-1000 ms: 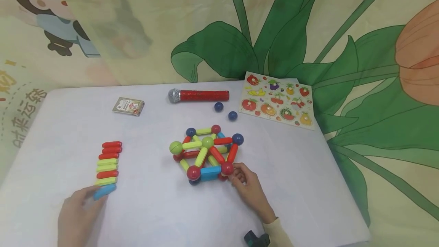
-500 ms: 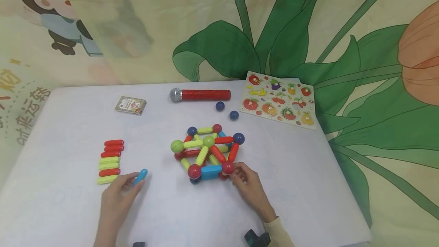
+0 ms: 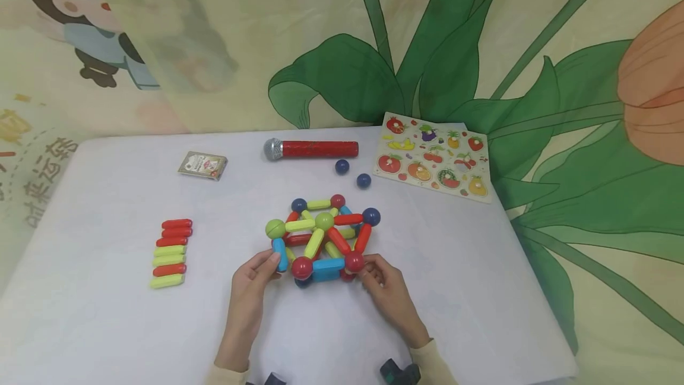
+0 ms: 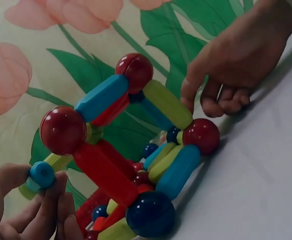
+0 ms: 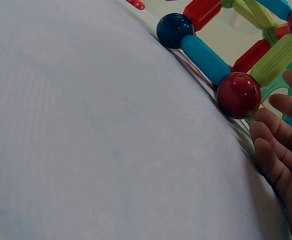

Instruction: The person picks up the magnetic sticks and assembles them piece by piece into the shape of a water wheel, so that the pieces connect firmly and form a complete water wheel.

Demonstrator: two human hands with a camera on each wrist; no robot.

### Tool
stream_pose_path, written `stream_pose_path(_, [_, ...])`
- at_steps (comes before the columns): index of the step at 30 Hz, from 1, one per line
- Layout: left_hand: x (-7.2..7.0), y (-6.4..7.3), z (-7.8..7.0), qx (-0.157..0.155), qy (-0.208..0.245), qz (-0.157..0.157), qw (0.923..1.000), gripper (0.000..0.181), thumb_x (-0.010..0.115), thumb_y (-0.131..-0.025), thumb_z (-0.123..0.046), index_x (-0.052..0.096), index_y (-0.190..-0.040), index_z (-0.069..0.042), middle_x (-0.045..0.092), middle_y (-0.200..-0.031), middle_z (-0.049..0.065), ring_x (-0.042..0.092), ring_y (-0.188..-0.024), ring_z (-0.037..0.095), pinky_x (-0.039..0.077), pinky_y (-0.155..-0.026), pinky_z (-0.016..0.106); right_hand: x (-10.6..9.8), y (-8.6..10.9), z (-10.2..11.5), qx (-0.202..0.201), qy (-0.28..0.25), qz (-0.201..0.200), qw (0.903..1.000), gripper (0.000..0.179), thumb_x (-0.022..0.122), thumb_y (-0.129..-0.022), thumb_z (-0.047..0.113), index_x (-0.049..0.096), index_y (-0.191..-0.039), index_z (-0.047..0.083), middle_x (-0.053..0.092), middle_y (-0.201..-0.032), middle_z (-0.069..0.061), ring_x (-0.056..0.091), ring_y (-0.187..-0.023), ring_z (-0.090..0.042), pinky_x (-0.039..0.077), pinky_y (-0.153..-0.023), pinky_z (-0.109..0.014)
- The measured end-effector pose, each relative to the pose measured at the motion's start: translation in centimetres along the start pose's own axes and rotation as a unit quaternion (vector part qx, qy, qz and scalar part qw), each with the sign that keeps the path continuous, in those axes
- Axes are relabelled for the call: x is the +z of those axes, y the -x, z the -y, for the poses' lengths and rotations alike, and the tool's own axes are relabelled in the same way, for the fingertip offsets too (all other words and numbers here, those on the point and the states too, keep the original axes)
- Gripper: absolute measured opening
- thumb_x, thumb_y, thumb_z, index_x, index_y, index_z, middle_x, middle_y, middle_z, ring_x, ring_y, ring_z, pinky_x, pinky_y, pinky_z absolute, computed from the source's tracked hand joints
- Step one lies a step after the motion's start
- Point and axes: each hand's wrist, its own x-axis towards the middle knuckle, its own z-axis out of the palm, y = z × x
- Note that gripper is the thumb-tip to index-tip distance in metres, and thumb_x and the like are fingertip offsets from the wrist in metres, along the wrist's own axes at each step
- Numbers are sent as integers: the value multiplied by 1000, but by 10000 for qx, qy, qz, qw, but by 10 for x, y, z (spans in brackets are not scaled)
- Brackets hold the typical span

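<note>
My left hand (image 3: 251, 290) pinches a blue magnetic stick (image 3: 279, 254) between thumb and fingers. Its upper end is right at the green ball (image 3: 275, 229) of a structure of magnetic sticks and balls (image 3: 315, 242). In the left wrist view, the blue stick (image 4: 42, 175) shows end-on, beside a red ball (image 4: 63, 130). At the structure's front right corner is my right hand (image 3: 392, 296), its loosely bent fingers against the side by the red ball (image 3: 354, 262). In the right wrist view, the fingers (image 5: 281, 125) lie beside the lower red ball (image 5: 239, 95), not wrapped round it.
Several red and yellow-green sticks (image 3: 170, 259) lie in a column on the left of the white table (image 3: 107, 325). Behind the structure are two dark blue balls (image 3: 342, 166), a red toy microphone (image 3: 319, 148), a fruit puzzle board (image 3: 433, 156) and a small card box (image 3: 203, 165).
My left hand has carried the blue stick from the bottom of the column rightward to the structure's left side. My right hand and the structure have stayed in place.
</note>
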Motion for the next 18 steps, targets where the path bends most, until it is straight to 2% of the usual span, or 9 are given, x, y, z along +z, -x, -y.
stream_pose_path(5, [3, 1, -2, 20, 337, 190, 9992, 37, 58, -96, -27, 60, -116, 5, 66, -89, -2, 61, -88, 13, 51, -82, 22, 0, -1, 2, 74, -65, -29, 9999, 21, 61, -92, 5, 63, -113, 11, 64, -86, 2, 55, -68, -10, 47, -59, -18])
stream_pose_path(10, [7, 1, -5, -83, 598, 259, 9978, 40, 58, -97, -29, 60, -114, 7, 65, -88, -1, 59, -91, 15, 51, -84, 24, 0, 0, 11, 216, 91, -42, 9997, 22, 60, -92, 1, 62, -112, 6, 65, -86, -3, 54, -66, -8, 46, -58, -17])
stream_pose_path(14, [11, 0, -7, -90, 551, 257, 9981, 41, 58, -96, -31, 59, -115, 5, 68, -96, 5, 60, -95, 17, 51, -85, 25, 0, 1, 19, 163, 168, -85, 9997, 20, 59, -92, 0, 62, -112, 1, 65, -85, -9, 53, -66, -8, 46, -58, -17])
stream_pose_path(18, [14, -3, -7, -80, 444, 257, 9987, 41, 59, -95, -35, 59, -115, 1, 69, -99, 5, 62, -96, 17, 51, -87, 25, 1, 1, 12, 116, 172, -112, 9997, 18, 60, -92, 3, 63, -110, 5, 64, -84, -4, 53, -66, -7, 46, -58, -17])
